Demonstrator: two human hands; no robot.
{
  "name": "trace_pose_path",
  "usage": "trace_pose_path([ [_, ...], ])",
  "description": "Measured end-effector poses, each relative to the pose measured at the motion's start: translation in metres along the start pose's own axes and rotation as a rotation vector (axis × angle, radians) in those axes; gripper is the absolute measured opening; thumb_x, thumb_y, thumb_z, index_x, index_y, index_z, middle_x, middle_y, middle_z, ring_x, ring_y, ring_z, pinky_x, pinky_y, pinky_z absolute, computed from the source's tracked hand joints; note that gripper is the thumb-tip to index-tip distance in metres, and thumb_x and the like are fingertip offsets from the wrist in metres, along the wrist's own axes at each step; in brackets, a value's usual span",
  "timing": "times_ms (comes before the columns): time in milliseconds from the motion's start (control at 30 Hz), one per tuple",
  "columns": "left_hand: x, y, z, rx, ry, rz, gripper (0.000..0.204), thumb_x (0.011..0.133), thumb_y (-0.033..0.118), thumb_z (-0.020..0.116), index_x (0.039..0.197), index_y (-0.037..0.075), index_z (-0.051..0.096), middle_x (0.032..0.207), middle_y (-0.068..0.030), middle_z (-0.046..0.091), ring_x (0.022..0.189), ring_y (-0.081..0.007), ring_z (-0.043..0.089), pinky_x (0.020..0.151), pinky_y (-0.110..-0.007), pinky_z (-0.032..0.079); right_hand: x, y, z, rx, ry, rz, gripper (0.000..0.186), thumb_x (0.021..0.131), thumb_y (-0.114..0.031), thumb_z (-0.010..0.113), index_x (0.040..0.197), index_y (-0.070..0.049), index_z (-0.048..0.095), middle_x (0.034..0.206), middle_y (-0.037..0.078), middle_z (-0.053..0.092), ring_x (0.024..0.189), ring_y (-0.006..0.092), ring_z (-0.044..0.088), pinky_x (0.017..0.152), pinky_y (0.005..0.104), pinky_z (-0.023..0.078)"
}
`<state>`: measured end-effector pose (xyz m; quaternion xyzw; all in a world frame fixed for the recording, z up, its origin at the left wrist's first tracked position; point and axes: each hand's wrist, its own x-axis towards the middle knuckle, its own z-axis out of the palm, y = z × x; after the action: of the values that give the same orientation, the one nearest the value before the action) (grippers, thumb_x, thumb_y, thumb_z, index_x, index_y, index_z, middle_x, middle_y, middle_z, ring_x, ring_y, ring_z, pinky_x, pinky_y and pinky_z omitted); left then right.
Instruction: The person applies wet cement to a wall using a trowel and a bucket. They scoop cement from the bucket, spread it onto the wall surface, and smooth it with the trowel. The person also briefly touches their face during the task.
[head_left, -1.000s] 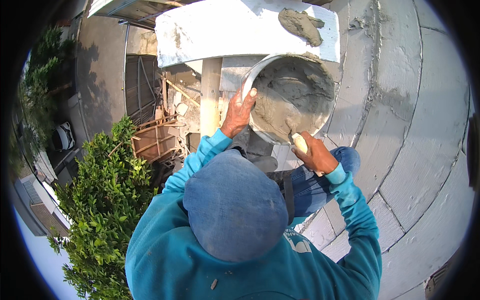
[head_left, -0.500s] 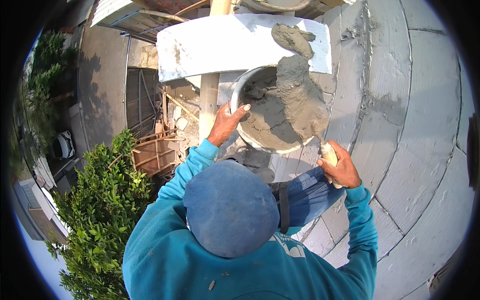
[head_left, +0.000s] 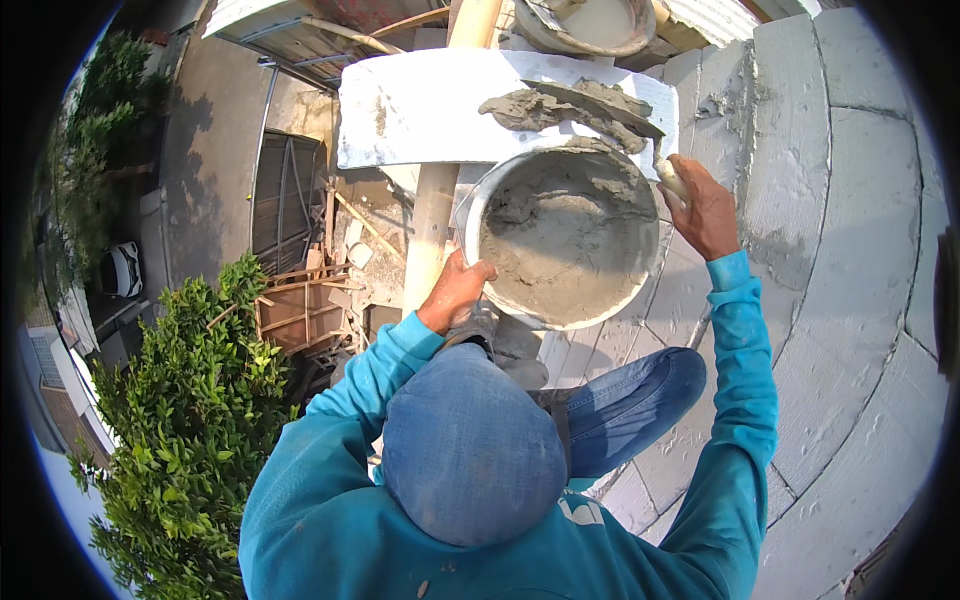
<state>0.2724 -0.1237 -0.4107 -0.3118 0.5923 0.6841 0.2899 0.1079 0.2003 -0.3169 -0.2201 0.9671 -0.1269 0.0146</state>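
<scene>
The left hand (head_left: 455,292) grips the near left rim of a round metal bucket (head_left: 566,238), with the fingers curled over the edge. The bucket is filled with wet grey mortar (head_left: 565,240) and it sits at the top of a wall of pale grey blocks (head_left: 830,200). The right hand (head_left: 703,208) is closed around the pale handle of a trowel (head_left: 640,135). The blade of the trowel lies on a white block (head_left: 430,110) just behind the bucket, near its right end, and it carries a lump of the same mortar. More mortar is spread along the top edge of this block.

No package, label or sign can be seen near the hands. On the back of the teal sweater (head_left: 330,500) there is a small white mark, but it is too small to make out.

A wooden post (head_left: 440,200) stands upright just left of the bucket and passes under the white block. Behind the block, at the upper edge, a second round basin (head_left: 590,25) is cut off by the frame. Far below on the left there are a green bush (head_left: 190,400), some wooden scraps (head_left: 300,300) and a white car (head_left: 122,268).

The person's blue hood (head_left: 470,450) and one knee in blue jeans (head_left: 630,400) cover the near part of the wall. The trowel blade is partly hidden under the mortar.
</scene>
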Motion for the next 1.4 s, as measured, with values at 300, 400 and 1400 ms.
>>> trace_pose_path([
  [300,-0.078,0.023,-0.047,0.048,0.251,-0.014,0.027,0.079,0.012,0.061,0.102,-0.001,0.057,0.084,-0.0064,0.058,0.074,-0.0161,0.054,0.066,-0.029,0.045,-0.082,0.013,0.012,0.443,-0.008,0.529,0.035,0.092,-0.033,0.061,0.108,-0.003,0.051,0.072,0.011,0.055,0.057,0.0269,0.058,0.052,0.0373,0.049],
  [400,-0.099,0.025,-0.049,-0.424,0.355,-0.003,0.031,0.078,0.004,0.059,0.109,-0.001,0.054,0.091,-0.009,0.058,0.078,-0.0201,0.058,0.067,-0.032,0.049,-0.073,0.01,0.035,1.08,-0.277,0.981,0.036,0.095,-0.04,0.055,0.101,-0.006,0.048,0.066,0.005,0.049,0.045,0.0159,0.05,0.039,0.031,0.044],
  [1400,-0.166,-0.036,-0.118,-0.581,0.767,-0.066,0.006,0.083,-0.002,0.049,0.086,-0.006,0.052,0.093,-0.0165,0.053,0.088,-0.0291,0.057,0.086,-0.047,0.054,0.026,-0.087,0.091,0.122,-0.364,0.147,0.034,0.092,-0.032,0.056,0.102,0.0,0.047,0.075,0.023,0.066,0.07,0.0423,0.065,0.062,0.0512,0.052],
])
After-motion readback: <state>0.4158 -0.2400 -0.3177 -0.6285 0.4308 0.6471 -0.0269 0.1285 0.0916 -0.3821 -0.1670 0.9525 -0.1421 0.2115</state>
